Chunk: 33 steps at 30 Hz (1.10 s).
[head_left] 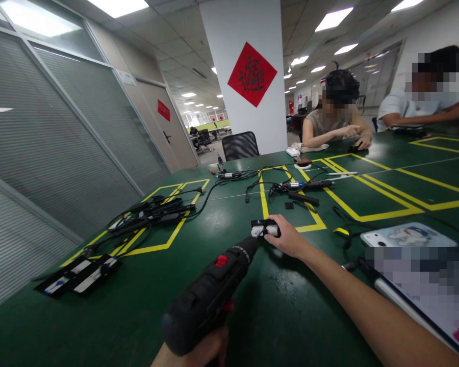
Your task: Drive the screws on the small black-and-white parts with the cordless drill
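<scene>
My left hand (pixel 208 347) is wrapped round the grip of a black cordless drill (pixel 202 295) with red switches. The drill points forward and slightly right. Its chuck end meets a small black-and-white block-shaped part (pixel 257 231) low over the green table; whether the bit touches it I cannot tell. My right hand (pixel 286 237) reaches in from the lower right and grips that part between thumb and fingers. The fingers of my left hand are mostly hidden behind the drill.
Cables and black adapters (pixel 168 216) lie left on the green table (pixel 214 219), near flat black-and-white pieces (pixel 87 275). Beyond my right hand are a corded screwdriver-like tool (pixel 298 185) and a black bar (pixel 304 198). A phone (pixel 409 235) lies right. Two people sit across.
</scene>
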Tool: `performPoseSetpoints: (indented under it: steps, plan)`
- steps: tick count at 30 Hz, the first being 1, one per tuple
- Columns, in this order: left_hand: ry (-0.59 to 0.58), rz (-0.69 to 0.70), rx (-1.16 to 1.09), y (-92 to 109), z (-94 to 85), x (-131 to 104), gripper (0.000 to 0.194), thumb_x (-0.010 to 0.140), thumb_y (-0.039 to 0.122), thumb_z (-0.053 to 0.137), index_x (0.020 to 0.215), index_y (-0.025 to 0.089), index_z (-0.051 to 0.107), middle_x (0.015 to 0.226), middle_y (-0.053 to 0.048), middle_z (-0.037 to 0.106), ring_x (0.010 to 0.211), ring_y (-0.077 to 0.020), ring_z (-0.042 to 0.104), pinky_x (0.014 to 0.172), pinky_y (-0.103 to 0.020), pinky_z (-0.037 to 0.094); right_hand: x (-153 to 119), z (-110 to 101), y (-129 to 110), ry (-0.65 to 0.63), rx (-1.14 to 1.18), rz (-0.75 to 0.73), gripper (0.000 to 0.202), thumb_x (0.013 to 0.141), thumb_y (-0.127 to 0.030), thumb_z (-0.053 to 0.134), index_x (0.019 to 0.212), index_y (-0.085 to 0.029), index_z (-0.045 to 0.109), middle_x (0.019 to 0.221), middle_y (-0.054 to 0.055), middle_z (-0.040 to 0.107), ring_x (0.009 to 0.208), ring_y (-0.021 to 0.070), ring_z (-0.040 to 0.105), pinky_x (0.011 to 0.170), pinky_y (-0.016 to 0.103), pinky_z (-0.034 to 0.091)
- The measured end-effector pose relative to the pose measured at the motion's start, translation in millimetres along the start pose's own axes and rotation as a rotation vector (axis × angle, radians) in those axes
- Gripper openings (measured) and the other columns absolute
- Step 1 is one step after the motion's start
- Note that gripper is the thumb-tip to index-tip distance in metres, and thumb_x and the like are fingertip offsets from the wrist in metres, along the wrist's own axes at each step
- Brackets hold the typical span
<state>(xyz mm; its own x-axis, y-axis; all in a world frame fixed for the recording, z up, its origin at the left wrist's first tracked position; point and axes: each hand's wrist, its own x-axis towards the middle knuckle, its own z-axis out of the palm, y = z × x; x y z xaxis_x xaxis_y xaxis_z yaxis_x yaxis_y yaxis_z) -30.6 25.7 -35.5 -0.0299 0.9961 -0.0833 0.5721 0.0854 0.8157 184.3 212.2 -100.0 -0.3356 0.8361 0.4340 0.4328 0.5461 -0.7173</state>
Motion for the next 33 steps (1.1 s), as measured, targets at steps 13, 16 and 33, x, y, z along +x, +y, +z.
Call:
performPoseSetpoints:
  steps: [13,16,33]
  plan:
    - [-0.035,-0.006,-0.042,-1,-0.3,-3,0.022,0.064,0.012,0.052,0.081,0.018,0.063,0.043,0.004,0.059,0.041,-0.0150,0.057,0.046,-0.023,0.046,-1,-1,-1,-0.002,-0.009,0.008,0.043,0.070,-0.027,0.056,0.111,-0.020,0.045,0.103,0.005,0.047,0.091,0.0163,0.050,0.086,0.031,0.038]
    - [-0.051,0.004,-0.057,3,0.9,-3,0.024,0.062,0.012,0.053,0.083,0.019,0.061,0.045,0.003,0.060,0.044,-0.0155,0.058,0.046,-0.022,0.046,-1,-1,-3,-0.010,-0.004,0.018,0.043,0.070,-0.027,0.057,0.111,-0.020,0.044,0.103,0.005,0.047,0.091,0.0163,0.050,0.086,0.031,0.039]
    - [-0.112,-0.010,-0.240,-2,1.9,-3,0.023,0.064,0.013,0.055,0.084,0.021,0.060,0.045,0.005,0.058,0.039,-0.0140,0.056,0.041,-0.021,0.042,0,-1,-2,0.001,0.005,0.003,0.043,0.069,-0.026,0.057,0.110,-0.019,0.045,0.102,0.005,0.048,0.092,0.0163,0.049,0.087,0.031,0.038]
